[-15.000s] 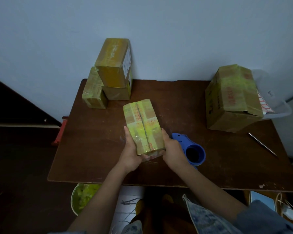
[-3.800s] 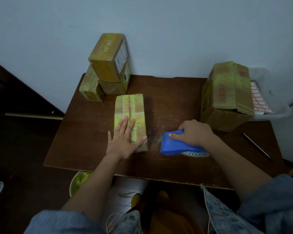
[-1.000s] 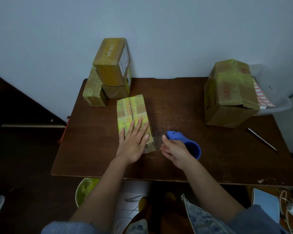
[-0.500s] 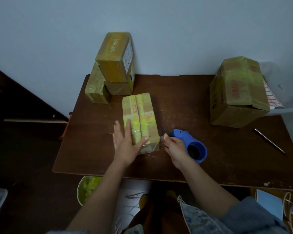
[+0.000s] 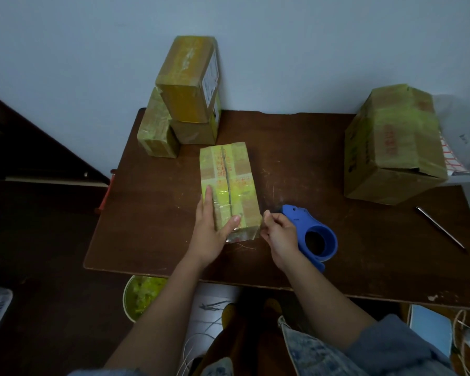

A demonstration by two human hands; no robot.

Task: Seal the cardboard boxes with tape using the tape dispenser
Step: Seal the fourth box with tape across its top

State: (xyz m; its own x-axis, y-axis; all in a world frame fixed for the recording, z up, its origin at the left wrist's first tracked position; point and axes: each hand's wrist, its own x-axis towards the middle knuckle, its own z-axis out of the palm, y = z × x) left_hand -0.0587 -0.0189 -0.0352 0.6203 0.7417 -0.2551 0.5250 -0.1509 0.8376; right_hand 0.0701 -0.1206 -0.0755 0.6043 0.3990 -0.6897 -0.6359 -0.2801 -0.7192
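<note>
I see my left hand [image 5: 209,232] gripping the near end of the flat box [image 5: 227,183] mid-table; my right hand [image 5: 278,232] pinches clear tape at its corner, the blue tape dispenser [image 5: 314,236] lying just right

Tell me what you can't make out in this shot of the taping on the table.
- Head view: the near left end of the flat box, covered by the left hand.
- Whether the right hand pinches tape at the box corner: too small and dim.
- Part of the blue tape dispenser, behind that hand.
- The label on the top stacked box: too small to read.
</note>
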